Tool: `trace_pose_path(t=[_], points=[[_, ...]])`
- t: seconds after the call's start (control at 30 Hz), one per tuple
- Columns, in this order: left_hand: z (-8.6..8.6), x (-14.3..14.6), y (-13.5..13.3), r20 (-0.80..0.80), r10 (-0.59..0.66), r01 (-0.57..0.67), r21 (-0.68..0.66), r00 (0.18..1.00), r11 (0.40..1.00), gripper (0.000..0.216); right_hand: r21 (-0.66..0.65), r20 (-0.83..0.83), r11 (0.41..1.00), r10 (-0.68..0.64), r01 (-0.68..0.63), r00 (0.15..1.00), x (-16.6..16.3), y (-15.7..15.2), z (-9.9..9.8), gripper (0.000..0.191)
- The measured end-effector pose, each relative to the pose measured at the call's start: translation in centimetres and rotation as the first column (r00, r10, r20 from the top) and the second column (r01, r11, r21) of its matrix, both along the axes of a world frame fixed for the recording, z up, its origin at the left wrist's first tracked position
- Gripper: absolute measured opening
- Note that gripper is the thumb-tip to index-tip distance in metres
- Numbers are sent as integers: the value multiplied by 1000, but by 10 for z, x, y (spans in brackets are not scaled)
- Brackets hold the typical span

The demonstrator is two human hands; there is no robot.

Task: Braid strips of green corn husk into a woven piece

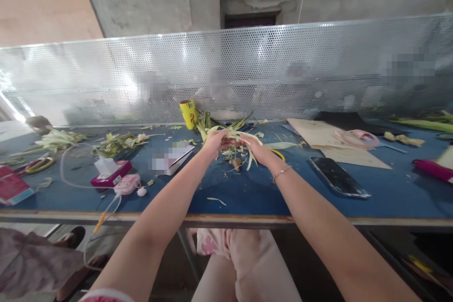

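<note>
Above the middle of the blue table, both of my hands are closed around a bundle of pale green leaf strips (252, 160). My left hand (216, 142) grips the bundle from the left, with its fingers wrapped over the strips. On the other side my right hand (257, 149) pinches the same strips, and loose ends hang down in front of it. Below them lies a small brownish plant scrap (236, 164) among shreds. A pile of green leaves (202, 127) is just behind my left hand. A yellow loop (278, 154), perhaps a tool's handle, is partly hidden by my right wrist.
A yellow can (188, 114) leans near the perforated metal screen (240, 66). To the right are a phone (338, 177), brown cardboard (329, 137) and a pink tape roll (359, 138). On the left, a charger (105, 166) with its cable, more leaves (123, 144) and yellow-handled scissors (39, 165).
</note>
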State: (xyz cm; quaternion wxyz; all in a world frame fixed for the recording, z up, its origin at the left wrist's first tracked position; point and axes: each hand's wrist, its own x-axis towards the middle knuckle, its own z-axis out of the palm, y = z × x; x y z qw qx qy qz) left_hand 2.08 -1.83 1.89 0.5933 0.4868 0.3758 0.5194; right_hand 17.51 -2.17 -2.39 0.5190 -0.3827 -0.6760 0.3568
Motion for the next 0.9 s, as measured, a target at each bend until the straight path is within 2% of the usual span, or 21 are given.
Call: trace_pose_path(t=[0.07,0.17,0.23,0.3,0.4,0.5,0.6,0.67,0.73,0.8,0.9], points=[[-2,0,5,-30,80,-80,-29,996,996,12,-71,35,990,-120,123,992,1,0,1,32],[-5,-2,12,-39,176,-178,-54,984,983,12,-92,58,977,-185,190,981,4,-4,5,29],[-5,-4,14,-48,229,-230,-28,972,973,13,-64,56,972,-224,228,973,6,-7,8,26],[-6,-5,14,-99,254,-252,28,962,967,17,21,89,949,-316,315,945,8,-10,12,26],[-8,-6,14,-231,222,-208,84,947,975,22,188,99,887,-444,421,891,10,-14,16,25],[-13,-5,15,-340,166,-129,127,926,983,23,297,36,827,-510,478,860,10,-18,19,24],[-18,-4,15,-483,193,-70,259,854,963,22,370,9,752,-590,545,808,10,-26,23,27],[-20,-3,14,-574,243,-23,363,782,932,23,376,-2,728,-617,573,787,10,-29,25,35],[-21,-1,10,-629,310,35,473,713,880,23,328,-16,757,-593,565,805,9,-31,27,42],[-21,0,6,-653,385,98,576,652,812,23,203,-51,846,-494,493,868,8,-30,27,43],[-21,1,0,-668,446,157,641,595,751,25,8,-128,968,-246,249,961,3,-29,26,43]])
